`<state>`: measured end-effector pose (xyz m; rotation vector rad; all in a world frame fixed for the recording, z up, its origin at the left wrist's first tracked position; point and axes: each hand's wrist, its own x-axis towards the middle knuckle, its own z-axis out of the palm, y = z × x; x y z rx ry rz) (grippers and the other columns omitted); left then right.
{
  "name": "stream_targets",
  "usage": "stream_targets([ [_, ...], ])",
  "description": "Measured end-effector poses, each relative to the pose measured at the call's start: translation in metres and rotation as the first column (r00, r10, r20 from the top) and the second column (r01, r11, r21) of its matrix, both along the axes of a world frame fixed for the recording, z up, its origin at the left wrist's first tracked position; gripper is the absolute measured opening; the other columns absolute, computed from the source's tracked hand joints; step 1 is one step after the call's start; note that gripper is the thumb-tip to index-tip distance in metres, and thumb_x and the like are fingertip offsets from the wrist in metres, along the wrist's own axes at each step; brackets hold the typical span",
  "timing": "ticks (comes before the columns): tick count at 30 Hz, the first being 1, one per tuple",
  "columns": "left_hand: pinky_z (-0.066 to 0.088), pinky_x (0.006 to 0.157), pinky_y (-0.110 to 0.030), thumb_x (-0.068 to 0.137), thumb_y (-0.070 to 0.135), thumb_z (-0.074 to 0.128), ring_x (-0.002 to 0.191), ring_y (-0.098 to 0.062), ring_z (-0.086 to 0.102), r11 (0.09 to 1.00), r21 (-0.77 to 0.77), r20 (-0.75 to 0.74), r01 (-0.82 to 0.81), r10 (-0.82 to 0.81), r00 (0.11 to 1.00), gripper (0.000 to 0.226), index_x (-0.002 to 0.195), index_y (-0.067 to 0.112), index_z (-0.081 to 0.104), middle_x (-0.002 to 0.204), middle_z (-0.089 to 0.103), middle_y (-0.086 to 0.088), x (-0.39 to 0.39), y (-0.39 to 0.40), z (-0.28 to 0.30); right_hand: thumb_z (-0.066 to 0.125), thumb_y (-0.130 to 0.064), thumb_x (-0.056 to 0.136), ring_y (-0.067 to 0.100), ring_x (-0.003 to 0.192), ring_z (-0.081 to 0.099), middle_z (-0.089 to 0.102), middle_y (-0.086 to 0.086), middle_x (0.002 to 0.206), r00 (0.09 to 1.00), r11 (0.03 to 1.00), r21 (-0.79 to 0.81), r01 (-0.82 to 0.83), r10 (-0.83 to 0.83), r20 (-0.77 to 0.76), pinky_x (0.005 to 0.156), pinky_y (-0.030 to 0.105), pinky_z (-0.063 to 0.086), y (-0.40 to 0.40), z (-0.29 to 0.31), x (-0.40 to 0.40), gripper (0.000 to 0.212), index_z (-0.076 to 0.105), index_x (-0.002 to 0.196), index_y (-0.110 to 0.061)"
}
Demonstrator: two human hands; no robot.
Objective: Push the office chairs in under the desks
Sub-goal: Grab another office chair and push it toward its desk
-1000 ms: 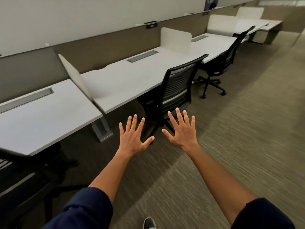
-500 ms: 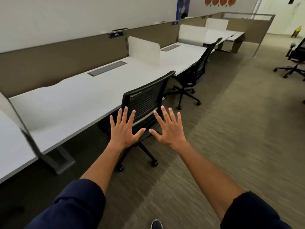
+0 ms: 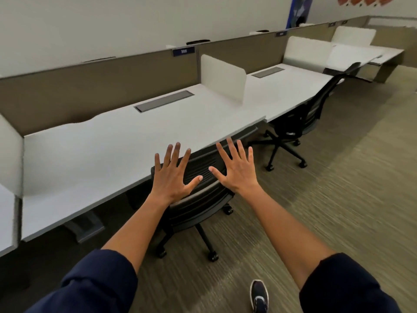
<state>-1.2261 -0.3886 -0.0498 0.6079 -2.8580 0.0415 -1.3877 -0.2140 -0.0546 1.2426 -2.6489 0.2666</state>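
A black mesh office chair [image 3: 204, 199] stands right in front of me, its backrest top at the front edge of a long white desk [image 3: 108, 150]. My left hand [image 3: 172, 177] and my right hand [image 3: 237, 170] are both spread flat with fingers apart, at the top of the chair's backrest; whether the palms touch it is unclear. Neither hand holds anything. A second black office chair [image 3: 302, 123] stands further right, its seat partly under the neighbouring white desk [image 3: 286, 91].
White divider screens [image 3: 222, 77] split the desk row, backed by a brown partition [image 3: 90, 86]. Grey desk legs [image 3: 86, 227] stand under the near desk. Striped carpet spreads to the right. My dark shoe [image 3: 259, 297] is at the bottom edge.
I have walked closer to the near chair, which now fills the middle of the view. Both open hands have come from short of the backrest up to its top.
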Motion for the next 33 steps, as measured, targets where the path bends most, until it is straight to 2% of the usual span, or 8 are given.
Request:
stream_targets([
  [6, -0.007, 0.125, -0.059, 0.082, 0.089, 0.006, 0.154, -0.024, -0.025, 0.981, 0.030, 0.005, -0.191, 0.191, 0.982, 0.100, 0.162, 0.031, -0.007, 0.168, -0.024, -0.003, -0.066, -0.006, 0.006, -0.001, -0.088, 0.080, 0.032, 0.154, -0.021, -0.031, 0.000, 0.165, 0.981, 0.978, 0.084, -0.192, 0.191, 0.017, 0.123, 0.061, -0.007, -0.035, 0.003, -0.098, 0.092, -0.024, 0.155, -0.041],
  [11, 0.005, 0.127, -0.056, 0.080, 0.092, 0.009, 0.158, -0.025, -0.010, 0.923, 0.094, 0.056, -0.372, 0.369, 0.928, 0.105, 0.163, 0.027, -0.002, 0.171, -0.009, -0.007, -0.092, -0.008, 0.008, -0.001, -0.094, 0.075, 0.033, 0.156, -0.008, -0.017, 0.004, 0.169, 0.892, 0.885, 0.136, -0.446, 0.451, -0.007, 0.124, 0.061, 0.001, -0.062, 0.009, -0.149, 0.104, -0.008, 0.160, -0.035],
  [14, 0.030, 0.121, -0.051, 0.080, 0.093, 0.010, 0.154, -0.029, 0.025, 0.900, 0.105, 0.112, -0.422, 0.411, 0.905, 0.107, 0.160, 0.023, 0.023, 0.166, 0.025, -0.011, -0.089, -0.002, 0.009, 0.000, -0.098, 0.072, 0.036, 0.147, 0.035, 0.032, 0.012, 0.162, 0.843, 0.832, 0.164, -0.530, 0.537, -0.003, 0.115, 0.057, 0.034, -0.070, 0.014, -0.160, 0.116, 0.030, 0.156, -0.024],
  [15, 0.046, 0.107, -0.048, 0.079, 0.094, 0.009, 0.140, -0.030, 0.047, 0.908, 0.093, 0.111, -0.408, 0.397, 0.911, 0.107, 0.148, 0.021, 0.044, 0.150, 0.050, -0.011, -0.089, -0.003, 0.009, 0.005, -0.099, 0.073, 0.034, 0.127, 0.056, 0.057, 0.011, 0.142, 0.827, 0.821, 0.145, -0.552, 0.561, -0.027, 0.097, 0.051, 0.050, -0.069, 0.014, -0.162, 0.113, 0.051, 0.140, -0.019],
  [16, 0.054, 0.084, -0.043, 0.077, 0.096, 0.006, 0.114, -0.030, 0.064, 0.913, 0.071, 0.090, -0.401, 0.395, 0.914, 0.104, 0.122, 0.021, 0.061, 0.120, 0.068, -0.006, -0.087, 0.001, 0.009, 0.010, -0.099, 0.075, 0.031, 0.100, 0.068, 0.069, 0.008, 0.111, 0.809, 0.809, 0.101, -0.578, 0.585, -0.060, 0.074, 0.043, 0.054, -0.069, 0.013, -0.163, 0.105, 0.063, 0.113, -0.016],
  [17, 0.049, 0.065, -0.037, 0.074, 0.097, 0.002, 0.087, -0.026, 0.067, 0.911, 0.077, 0.068, -0.406, 0.402, 0.913, 0.099, 0.093, 0.020, 0.063, 0.088, 0.068, 0.001, -0.087, 0.004, 0.010, 0.013, -0.099, 0.075, 0.027, 0.077, 0.068, 0.069, 0.004, 0.085, 0.798, 0.803, 0.071, -0.592, 0.596, -0.085, 0.059, 0.037, 0.051, -0.070, 0.012, -0.166, 0.099, 0.063, 0.089, -0.015],
  [19, 0.035, 0.052, -0.032, 0.072, 0.098, 0.002, 0.058, -0.018, 0.055, 0.907, 0.071, 0.047, -0.415, 0.412, 0.910, 0.091, 0.065, 0.020, 0.050, 0.061, 0.054, 0.006, -0.087, 0.009, 0.011, 0.008, -0.100, 0.072, 0.022, 0.055, 0.059, 0.058, -0.001, 0.061, 0.798, 0.803, 0.120, -0.584, 0.595, -0.095, 0.051, 0.034, 0.048, -0.067, 0.012, -0.166, 0.098, 0.055, 0.068, -0.015],
  [33, 0.028, 0.051, -0.030, 0.079, 0.092, 0.007, 0.050, -0.012, 0.047, 0.897, 0.028, -0.014, -0.441, 0.442, 0.897, 0.084, 0.060, 0.020, 0.046, 0.055, 0.050, 0.004, -0.058, 0.078, 0.002, 0.001, -0.098, 0.074, 0.014, 0.049, 0.044, 0.047, -0.002, 0.058, 0.809, 0.814, 0.100, -0.572, 0.580, -0.092, 0.050, 0.030, 0.035, -0.002, 0.002, -0.134, 0.092, 0.046, 0.065, -0.018],
])
